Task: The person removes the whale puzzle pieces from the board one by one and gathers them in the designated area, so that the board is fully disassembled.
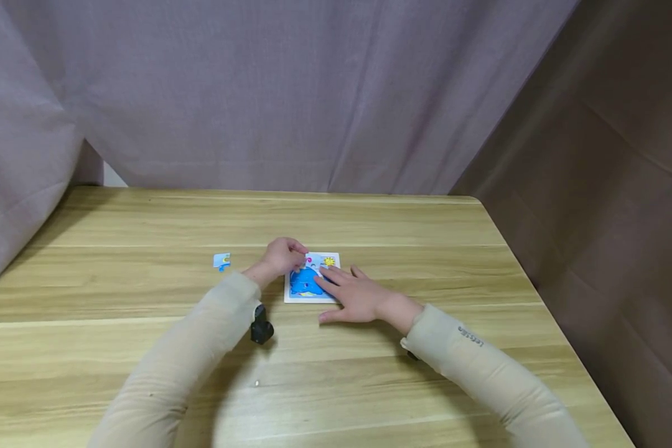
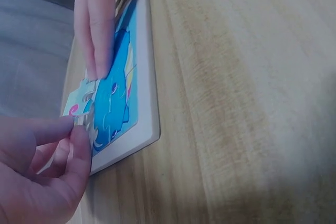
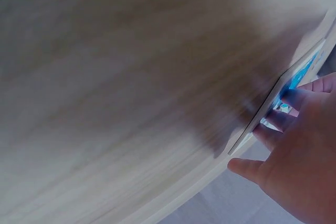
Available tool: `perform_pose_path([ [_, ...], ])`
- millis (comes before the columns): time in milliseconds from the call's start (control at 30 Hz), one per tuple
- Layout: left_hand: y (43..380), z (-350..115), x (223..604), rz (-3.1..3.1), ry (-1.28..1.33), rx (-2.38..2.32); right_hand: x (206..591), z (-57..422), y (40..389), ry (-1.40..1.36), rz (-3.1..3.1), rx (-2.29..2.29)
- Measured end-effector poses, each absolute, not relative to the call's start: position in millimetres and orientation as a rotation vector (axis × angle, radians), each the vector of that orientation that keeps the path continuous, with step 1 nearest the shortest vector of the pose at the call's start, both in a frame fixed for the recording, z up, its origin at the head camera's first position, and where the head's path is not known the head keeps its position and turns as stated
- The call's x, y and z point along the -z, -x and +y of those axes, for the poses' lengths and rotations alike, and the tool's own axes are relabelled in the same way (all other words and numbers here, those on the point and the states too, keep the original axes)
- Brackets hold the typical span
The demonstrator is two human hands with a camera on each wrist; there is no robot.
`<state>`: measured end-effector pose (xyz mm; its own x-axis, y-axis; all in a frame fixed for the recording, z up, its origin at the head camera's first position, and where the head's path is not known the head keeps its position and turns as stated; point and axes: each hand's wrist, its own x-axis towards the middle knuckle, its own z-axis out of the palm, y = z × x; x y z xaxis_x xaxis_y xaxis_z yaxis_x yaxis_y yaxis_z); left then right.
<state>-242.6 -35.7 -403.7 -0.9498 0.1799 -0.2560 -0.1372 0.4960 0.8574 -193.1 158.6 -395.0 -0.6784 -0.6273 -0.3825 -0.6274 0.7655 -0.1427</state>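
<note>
Pinching what seems a small puzzle piece [image 2: 80, 120], mostly hidden, the left hand [image 1: 284, 256] has thumb and index finger together at the 11 o'clock corner of the puzzle tray [image 1: 313, 301], flat on the bench [image 1: 336, 386]. The right hand [image 1: 358, 297] reaches from 4 o'clock, its fingers apart and touching the picture. I judge the piece light, thin and stiff, its face slightly slippery; better to hold its opposite edges, because narrow tabs may bend.
</note>
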Motion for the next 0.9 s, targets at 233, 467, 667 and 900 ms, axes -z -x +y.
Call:
perform_pose_path([
  [233,245.7,-45.9,399.4,2.384,-0.038,-1.518,397.0,158.1,193.7,0.954,2.557,-0.016],
  [467,249.6,-61.1,393.1,2.333,-0.006,-1.548,397.4,157.9,194.7,0.952,2.552,-0.020],
  [667,251.7,-78.6,387.7,2.311,0.005,-1.539,397.4,158.5,194.6,0.960,2.553,-0.024],
  [900,250.3,-95.5,382.6,2.282,-0.003,-1.565,397.6,159.2,193.8,0.962,2.556,-0.032],
])
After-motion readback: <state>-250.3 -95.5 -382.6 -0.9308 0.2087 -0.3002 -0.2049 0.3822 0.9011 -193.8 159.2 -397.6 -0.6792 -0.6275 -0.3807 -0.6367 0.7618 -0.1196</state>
